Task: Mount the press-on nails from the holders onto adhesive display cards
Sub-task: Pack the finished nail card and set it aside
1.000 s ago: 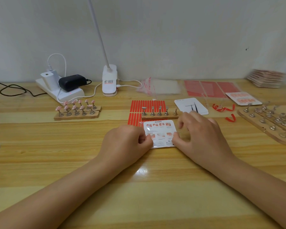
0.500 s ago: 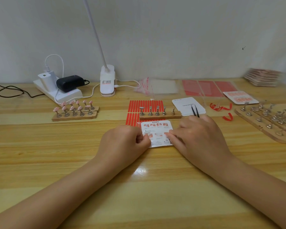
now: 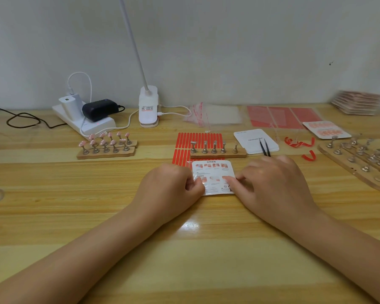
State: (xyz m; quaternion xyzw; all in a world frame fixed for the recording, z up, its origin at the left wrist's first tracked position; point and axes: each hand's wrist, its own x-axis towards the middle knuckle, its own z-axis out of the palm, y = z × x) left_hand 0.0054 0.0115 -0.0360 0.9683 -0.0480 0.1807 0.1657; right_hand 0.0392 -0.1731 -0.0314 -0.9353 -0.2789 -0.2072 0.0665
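The card (image 3: 214, 174) lies flat just before the holder (image 3: 217, 155), long axis pointing away (print upright). Left hand (image 3: 170, 187) pinches its left edge; right hand (image 3: 272, 183) pinches its right.

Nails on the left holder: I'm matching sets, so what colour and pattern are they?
Pink with white dots, on the left holder, seen in the head view.

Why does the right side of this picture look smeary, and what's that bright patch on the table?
Head view: the stacked pink cards at far right are blurred, and the table edges bow from the wide-angle lens. A white glare spot sits on the glossy wooden table between the wrists. The centre card stays sharp.
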